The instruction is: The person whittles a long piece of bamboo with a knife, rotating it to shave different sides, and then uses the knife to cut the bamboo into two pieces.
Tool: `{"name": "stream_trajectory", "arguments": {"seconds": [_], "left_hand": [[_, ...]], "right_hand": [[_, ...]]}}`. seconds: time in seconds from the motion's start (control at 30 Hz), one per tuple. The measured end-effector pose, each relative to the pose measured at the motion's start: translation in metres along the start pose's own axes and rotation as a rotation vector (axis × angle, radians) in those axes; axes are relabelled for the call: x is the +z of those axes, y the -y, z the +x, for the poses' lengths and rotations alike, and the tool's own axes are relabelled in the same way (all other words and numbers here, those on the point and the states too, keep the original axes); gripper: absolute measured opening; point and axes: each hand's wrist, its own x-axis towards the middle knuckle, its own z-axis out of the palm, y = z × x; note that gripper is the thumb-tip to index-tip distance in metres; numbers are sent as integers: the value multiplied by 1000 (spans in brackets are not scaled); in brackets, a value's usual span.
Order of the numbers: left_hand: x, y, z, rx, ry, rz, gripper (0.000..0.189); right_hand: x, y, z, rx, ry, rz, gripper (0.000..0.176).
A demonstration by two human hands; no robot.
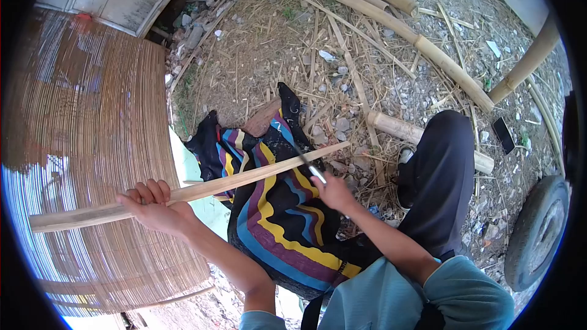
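My left hand is closed around a long split bamboo strip, which slants across my lap from the left edge to a narrower end near the middle. In my right hand is a knife with a pale handle and a dark blade. The blade points away from me and overlaps the strip towards its far end in this view. Under the strip a black cloth with wavy yellow, purple and blue stripes drapes over my leg. A brownish piece of wood rests on the cloth's far part.
To the left spreads a slatted bamboo mat. Bamboo poles lie at the far side, and a shorter bamboo piece sits near my knee. A phone and a tire are on the right, on stony, splinter-strewn ground.
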Motion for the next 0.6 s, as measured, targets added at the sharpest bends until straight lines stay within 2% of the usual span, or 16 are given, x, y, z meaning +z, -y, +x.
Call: {"name": "stream_trajectory", "arguments": {"seconds": [0.03,0.07,0.1,0.17,0.2,0.23,0.3,0.4,0.43,0.5,0.53,0.57,0.6], "left_hand": [[-1,-1,-1,4,-3,-8,42],[-4,-2,-3,11,-11,-22,42],[-2,0,-3,15,-15,-37,43],[2,0,-4,17,24,-44,40],[-1,-1,-5,27,56,-36,38],[-1,0,-6,24,52,-31,38],[3,2,-2,37,22,-44,43],[2,3,0,30,-48,-17,43],[1,5,0,25,-47,-12,43],[-3,4,0,35,20,-29,43],[-6,3,0,34,23,-25,43],[-7,3,-1,32,4,-24,40],[-6,5,0,29,-13,-30,38]], "right_hand": [[-2,-36,11,44,-69,-14,43],[-14,-68,16,5,-63,-2,44],[-25,-79,20,-31,-63,11,45],[-7,-88,23,-4,-79,-5,44],[3,-84,18,21,-78,-20,44],[0,-54,7,66,-24,98,44],[-1,-6,-9,-25,13,222,45],[-6,29,-15,-119,85,147,44],[-3,20,-9,-112,88,147,44],[12,-15,8,-19,-49,152,41],[5,-32,16,81,-47,132,45],[0,-52,23,26,-26,-21,48],[-6,-47,24,34,-18,27,48]]}}
